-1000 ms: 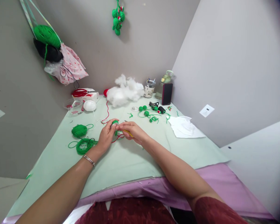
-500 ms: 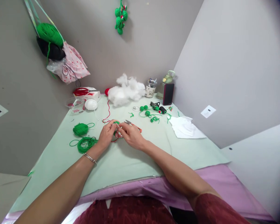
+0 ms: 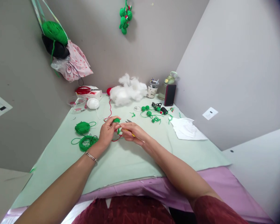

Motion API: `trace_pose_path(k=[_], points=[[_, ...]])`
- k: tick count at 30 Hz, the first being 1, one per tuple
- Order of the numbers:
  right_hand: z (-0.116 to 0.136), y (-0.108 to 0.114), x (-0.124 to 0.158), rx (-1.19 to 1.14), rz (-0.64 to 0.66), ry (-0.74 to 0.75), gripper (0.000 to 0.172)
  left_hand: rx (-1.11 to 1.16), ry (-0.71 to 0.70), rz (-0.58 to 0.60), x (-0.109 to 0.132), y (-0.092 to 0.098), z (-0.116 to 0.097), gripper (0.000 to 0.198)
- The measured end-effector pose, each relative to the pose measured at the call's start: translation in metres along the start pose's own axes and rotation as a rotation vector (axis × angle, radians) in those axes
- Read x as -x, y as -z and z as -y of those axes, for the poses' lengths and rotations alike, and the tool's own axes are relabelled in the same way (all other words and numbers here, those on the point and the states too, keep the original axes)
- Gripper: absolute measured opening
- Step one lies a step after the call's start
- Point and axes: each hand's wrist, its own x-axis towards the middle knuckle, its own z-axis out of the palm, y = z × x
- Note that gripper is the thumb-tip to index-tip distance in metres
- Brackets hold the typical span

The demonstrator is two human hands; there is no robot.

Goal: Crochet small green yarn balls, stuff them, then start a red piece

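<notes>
Yarn [image 3: 82, 127] lies balled at the left of the bench [image 3: 130, 161]. Next, the left hand [image 3: 106, 133] pinches a small green piece [image 3: 116, 120], apparently unfinished, between the two hands. The right hand [image 3: 136, 132] is closed around a yellow-handled tool [image 3: 133, 135], its tip unclear. Farther right, several green balls [image 3: 149, 114] look already formed, their loose tails seemingly left untrimmed.

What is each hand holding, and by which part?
The left hand holds a small green yarn piece; exactly where it's pinched is hidden. The right hand holds a slim yellow-handled tool by its handle.
</notes>
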Motion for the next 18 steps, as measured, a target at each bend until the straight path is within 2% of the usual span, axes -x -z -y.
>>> trace_pose_path(k=[3, 5, 8, 10, 12, 18], points=[[0.003, 0.003, 0.001, -0.082, 0.16, -0.084, 0.033, -0.014, -0.005, -0.078, -0.004, 0.005, 0.004, 0.021], [0.003, 0.003, 0.003, -0.172, 0.21, -0.109, 0.031, 0.002, 0.008, -0.104, -0.007, 0.009, 0.007, 0.023], [0.004, 0.001, 0.005, -0.322, 0.092, -0.042, 0.027, 0.049, 0.024, -0.101, -0.01, 0.01, 0.011, 0.026], [0.005, 0.001, 0.004, -0.35, -0.034, 0.019, 0.023, 0.078, 0.032, -0.083, -0.009, 0.009, 0.011, 0.028], [0.005, 0.001, 0.003, -0.344, -0.099, 0.041, 0.021, 0.098, 0.035, -0.069, -0.008, 0.006, 0.009, 0.029], [0.0, 0.0, 0.0, -0.327, -0.123, 0.006, 0.02, 0.13, 0.048, -0.031, -0.003, 0.001, 0.004, 0.031]])
